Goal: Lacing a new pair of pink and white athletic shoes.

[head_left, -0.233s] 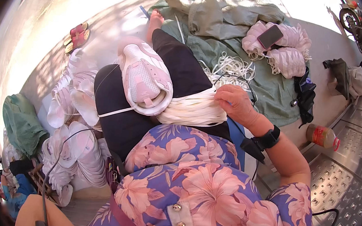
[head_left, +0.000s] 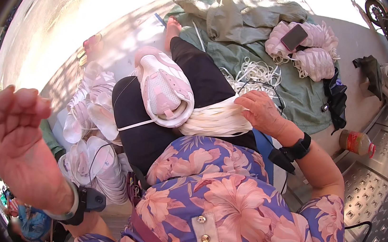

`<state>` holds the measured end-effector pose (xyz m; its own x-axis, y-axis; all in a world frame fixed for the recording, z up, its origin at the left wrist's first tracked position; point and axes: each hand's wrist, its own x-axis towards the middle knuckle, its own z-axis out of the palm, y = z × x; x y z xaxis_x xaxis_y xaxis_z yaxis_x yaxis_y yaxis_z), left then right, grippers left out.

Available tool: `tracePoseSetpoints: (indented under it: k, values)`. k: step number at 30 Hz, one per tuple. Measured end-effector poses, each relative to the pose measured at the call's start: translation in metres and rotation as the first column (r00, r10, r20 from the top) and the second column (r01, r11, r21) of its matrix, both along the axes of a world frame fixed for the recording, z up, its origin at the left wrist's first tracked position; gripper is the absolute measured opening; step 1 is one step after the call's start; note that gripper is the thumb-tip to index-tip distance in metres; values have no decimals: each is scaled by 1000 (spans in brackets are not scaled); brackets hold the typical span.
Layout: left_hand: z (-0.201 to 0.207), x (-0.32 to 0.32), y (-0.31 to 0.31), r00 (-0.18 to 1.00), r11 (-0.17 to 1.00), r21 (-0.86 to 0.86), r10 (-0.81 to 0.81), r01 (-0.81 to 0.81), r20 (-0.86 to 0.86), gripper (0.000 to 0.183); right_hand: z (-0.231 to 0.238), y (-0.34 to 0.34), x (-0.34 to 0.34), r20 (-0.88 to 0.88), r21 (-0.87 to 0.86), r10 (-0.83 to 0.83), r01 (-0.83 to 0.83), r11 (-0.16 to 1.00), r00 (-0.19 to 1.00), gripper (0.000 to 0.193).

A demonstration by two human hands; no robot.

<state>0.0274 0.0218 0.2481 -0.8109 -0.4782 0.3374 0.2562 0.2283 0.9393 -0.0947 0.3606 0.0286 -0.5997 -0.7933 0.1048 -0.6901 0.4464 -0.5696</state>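
Two legs in soft black trousers point(head_left: 136, 148) are making a lap, and a pale pink and white mesh sneaker point(head_left: 162, 88) is lying on it. Just beside the shoe, a thick bunch of flat cream laces point(head_left: 218, 119) is resting across the right leg. The left hand point(head_left: 19, 142) is hanging in the air, palm showing, fingers bending a little, holding nothing. The right hand point(head_left: 259, 112) is touching the bunch's end with curling fingers; I cannot tell if it is pinching any. For good handling, those fingers should be pressing lightly and keeping the strips straight. Around them, a big wrinkly green cloth point(head_left: 307, 110) is covering the ground, stacks of whitish shoe parts point(head_left: 106, 178) are sitting on the left, and a messy heap of thin white laces point(head_left: 259, 73) is lying past the right hand. A thin black cord point(head_left: 267, 85) is crossing that heap and could be snagging things.
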Motion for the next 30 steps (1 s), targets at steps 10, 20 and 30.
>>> tracePoseSetpoints:
  k: [10, 20, 30]
  values:
    - [-143, -25, 50, 784, 926, 148, -373, 347, 495, 17, -5, 16, -2, -48, -64, -49, 46, 997, 998, 8]
    - [-146, -64, 115, 424, 456, 631, -880, 628, 215, 25, 126, -24, -21, 544, -237, 6, 147, 960, 839, 13]
    - [-156, -23, 48, 509, 711, 369, -693, 598, 511, 14, 5, 35, -79, 590, -180, -348, 539, 823, 728, 10]
